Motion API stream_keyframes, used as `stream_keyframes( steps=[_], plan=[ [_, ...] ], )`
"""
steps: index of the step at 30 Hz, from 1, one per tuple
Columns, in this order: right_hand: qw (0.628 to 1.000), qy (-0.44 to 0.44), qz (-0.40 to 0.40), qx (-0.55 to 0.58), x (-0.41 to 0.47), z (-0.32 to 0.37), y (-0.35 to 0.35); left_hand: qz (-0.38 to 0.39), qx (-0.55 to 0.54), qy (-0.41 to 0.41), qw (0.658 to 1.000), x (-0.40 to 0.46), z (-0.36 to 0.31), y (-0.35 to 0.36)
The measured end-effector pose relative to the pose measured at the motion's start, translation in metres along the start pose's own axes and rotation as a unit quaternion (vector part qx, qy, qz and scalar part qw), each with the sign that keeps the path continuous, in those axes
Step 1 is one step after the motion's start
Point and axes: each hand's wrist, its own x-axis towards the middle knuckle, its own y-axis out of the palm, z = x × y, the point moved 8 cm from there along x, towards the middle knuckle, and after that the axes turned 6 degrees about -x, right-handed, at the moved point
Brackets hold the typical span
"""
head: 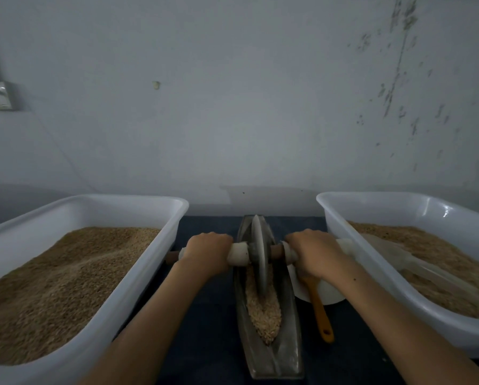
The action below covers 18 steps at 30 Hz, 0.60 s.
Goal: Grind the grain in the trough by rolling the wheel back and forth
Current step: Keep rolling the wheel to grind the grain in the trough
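Two hands clenched round the axle: left hand point(207, 252) left of the wheel point(258, 254), right hand point(314, 252) right of it. Wheel upright in the trough point(284, 354), toward its far half. Grain point(263, 309) heaped in the groove nearer the body. Bins point(160, 262) of grain either side.

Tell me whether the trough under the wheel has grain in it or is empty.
It has grain. Pale grain lies along the groove of the trough, on the near side of the upright wheel. The far end is hidden.
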Motion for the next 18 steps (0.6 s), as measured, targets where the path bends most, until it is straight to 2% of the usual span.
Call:
stream_keyframes(
  steps=[5,8,12,18],
  plan=[
    [0.990,-0.039,0.134,0.005,-0.013,0.004,0.007,0.167,-0.059,0.006,0.984,-0.010,0.002,0.017],
    [0.987,-0.039,0.157,0.013,-0.017,0.005,0.006,0.200,-0.082,0.015,0.976,-0.011,0.001,0.022],
    [0.992,-0.030,0.122,-0.005,-0.012,0.005,0.004,0.161,-0.074,-0.004,0.984,-0.009,0.002,0.017],
    [1.000,0.013,0.003,0.012,-0.004,0.001,-0.003,-0.009,0.003,-0.014,1.000,-0.003,-0.002,-0.003]
  ],
)
